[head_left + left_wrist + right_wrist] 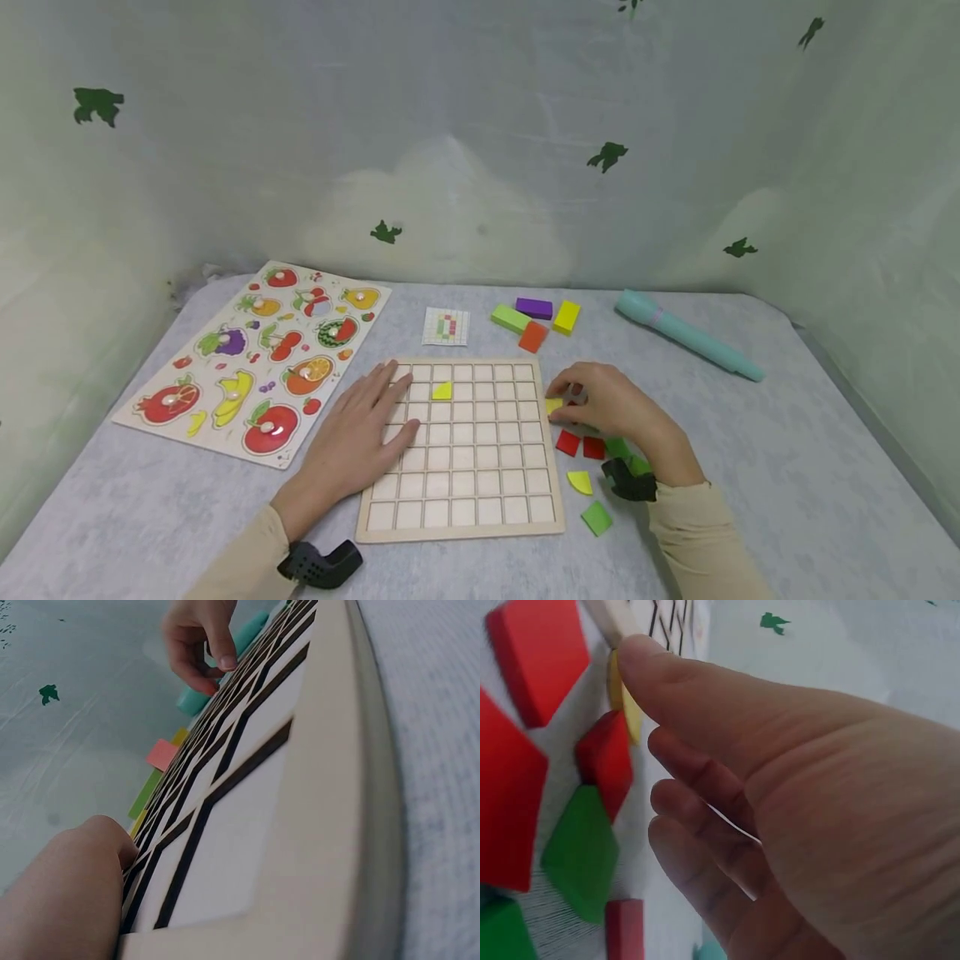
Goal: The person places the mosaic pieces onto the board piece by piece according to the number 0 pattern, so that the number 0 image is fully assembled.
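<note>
My left hand [367,429] rests with fingers spread on the left side of a wooden grid board [474,461]. One yellow piece [442,391] with a curved edge lies in a cell of the second row. Just past the board's right edge, my right hand [611,404] has its thumb and a finger at the two sides of another yellow piece [553,405]. In the right wrist view the thumb overlaps that yellow piece [632,716], and the index finger is hidden. Under and below this hand lie red squares [567,442], green pieces [597,518] and a yellow quarter-circle [580,482].
A fruit puzzle board [225,367] lies at the left. Behind the grid board are a small pattern card [446,327] and several coloured blocks, among them a purple block [534,308] and an orange block [533,337]. A turquoise tube [690,337] lies at the back right.
</note>
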`<state>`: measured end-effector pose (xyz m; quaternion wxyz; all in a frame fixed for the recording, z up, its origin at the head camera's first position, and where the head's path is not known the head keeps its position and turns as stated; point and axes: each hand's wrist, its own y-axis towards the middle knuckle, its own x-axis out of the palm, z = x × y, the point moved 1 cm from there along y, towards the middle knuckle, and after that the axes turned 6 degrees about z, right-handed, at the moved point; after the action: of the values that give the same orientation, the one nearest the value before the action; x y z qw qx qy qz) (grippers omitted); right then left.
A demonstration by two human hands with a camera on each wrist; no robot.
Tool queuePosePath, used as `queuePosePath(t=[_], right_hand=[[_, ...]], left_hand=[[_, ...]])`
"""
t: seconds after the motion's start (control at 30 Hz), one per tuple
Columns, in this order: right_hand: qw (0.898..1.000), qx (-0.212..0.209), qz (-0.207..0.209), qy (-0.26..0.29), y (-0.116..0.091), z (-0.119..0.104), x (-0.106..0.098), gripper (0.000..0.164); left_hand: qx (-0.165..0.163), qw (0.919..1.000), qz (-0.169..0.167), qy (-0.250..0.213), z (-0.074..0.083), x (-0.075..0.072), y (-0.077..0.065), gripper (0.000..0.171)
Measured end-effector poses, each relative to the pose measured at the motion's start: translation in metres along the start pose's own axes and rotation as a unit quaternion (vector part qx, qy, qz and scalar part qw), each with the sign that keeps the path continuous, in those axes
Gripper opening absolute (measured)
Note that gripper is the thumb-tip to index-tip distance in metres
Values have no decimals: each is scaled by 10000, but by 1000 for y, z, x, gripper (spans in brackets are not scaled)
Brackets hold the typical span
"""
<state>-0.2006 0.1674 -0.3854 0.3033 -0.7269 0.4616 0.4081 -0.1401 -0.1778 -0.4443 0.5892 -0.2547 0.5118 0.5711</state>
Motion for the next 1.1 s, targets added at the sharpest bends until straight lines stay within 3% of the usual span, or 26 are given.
queuePosePath(t=[0.23, 0.5, 0.7, 0.93, 1.1], right_hand=[[9999, -76, 43, -76, 5, 7, 0, 19], [9997, -179, 118, -86, 4, 9, 1, 30], [9991, -371, 187, -81, 4, 8, 4, 25], [9988, -83, 302, -378, 4, 7, 0, 33], [9990, -24, 327, -311, 5, 7, 1, 28]], left_hand=[[1, 10000, -23, -45, 0, -3, 1, 69], [0, 10000, 23, -92, 1, -2, 1, 67], [13, 10000, 33, -77, 1, -2, 0, 67], [19, 10000, 27, -59, 1, -3, 0, 66], [40, 10000, 57, -72, 2, -2, 0, 66]])
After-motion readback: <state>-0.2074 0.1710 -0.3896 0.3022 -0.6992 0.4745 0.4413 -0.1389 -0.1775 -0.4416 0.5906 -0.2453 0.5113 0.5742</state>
